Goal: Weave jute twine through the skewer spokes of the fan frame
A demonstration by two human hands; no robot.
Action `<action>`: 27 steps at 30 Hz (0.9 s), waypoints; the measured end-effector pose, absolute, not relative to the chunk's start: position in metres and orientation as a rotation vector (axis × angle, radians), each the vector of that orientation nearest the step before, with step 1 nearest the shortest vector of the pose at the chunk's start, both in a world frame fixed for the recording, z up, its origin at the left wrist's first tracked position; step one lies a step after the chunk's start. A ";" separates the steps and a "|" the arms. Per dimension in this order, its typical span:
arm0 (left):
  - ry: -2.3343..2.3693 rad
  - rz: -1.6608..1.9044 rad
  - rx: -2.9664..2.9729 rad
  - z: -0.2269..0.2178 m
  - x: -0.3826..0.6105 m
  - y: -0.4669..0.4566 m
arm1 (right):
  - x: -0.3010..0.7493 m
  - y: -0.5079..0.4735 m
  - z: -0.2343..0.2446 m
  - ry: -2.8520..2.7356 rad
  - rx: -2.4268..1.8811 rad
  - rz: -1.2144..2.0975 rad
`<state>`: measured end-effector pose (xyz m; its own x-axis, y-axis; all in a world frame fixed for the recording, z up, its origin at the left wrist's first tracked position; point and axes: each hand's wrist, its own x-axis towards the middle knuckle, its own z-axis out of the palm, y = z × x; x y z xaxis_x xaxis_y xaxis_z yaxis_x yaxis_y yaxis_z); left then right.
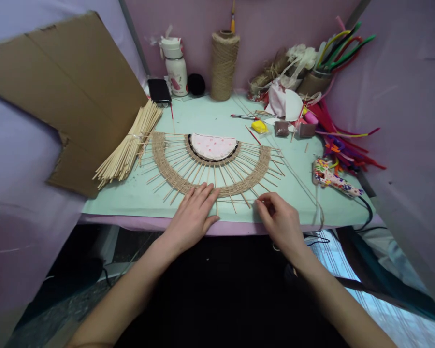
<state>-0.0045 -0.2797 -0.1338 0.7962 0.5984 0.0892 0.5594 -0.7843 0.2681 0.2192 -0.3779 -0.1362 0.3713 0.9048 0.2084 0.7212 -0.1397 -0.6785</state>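
Note:
A half-round woven fan shape (162,159) lies flat on the table, its thin sticks spreading out like rays through a band of twine. At its straight edge sits a white half-circle with pink spots (213,146). My left hand (195,210) rests on the lower middle of the woven band with fingers stretched out. Beyond the band's lower right, my right hand (278,212) pinches a strand of twine (235,200) between thumb and forefinger. The strand runs left toward my left hand, across the stick ends.
A bundle of sticks (130,145) lies at left beside brown cardboard (68,82). Behind stand a white bottle (176,70) and a twine spool (224,65). On the right are a patterned glue gun (333,179), clay packets (282,128) and pipe cleaners (333,121).

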 end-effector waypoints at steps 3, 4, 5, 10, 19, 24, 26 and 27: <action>0.852 0.263 2.717 -0.132 -0.006 -0.283 | 0.224 -0.377 -0.136 -1.368 -1.929 0.298; 0.841 0.265 2.707 -0.130 -0.007 -0.284 | 0.224 -0.379 -0.136 -1.359 -1.931 0.310; 0.837 0.265 2.700 -0.129 -0.007 -0.285 | 0.225 -0.382 -0.136 -1.355 -1.932 0.325; 0.883 0.233 2.718 -0.122 -0.002 -0.290 | 0.225 -0.401 -0.141 -1.338 -1.898 0.403; 0.849 0.249 2.732 -0.129 -0.004 -0.284 | 0.217 -0.418 -0.146 -1.423 -1.890 0.470; 0.834 0.281 2.749 -0.130 -0.010 -0.283 | 0.218 -0.416 -0.146 -1.545 -1.945 0.306; 0.824 0.289 2.758 -0.130 -0.011 -0.283 | 0.219 -0.412 -0.145 -1.576 -1.968 0.183; 0.820 0.292 2.763 -0.130 -0.011 -0.284 | 0.219 -0.409 -0.143 -1.594 -1.976 0.124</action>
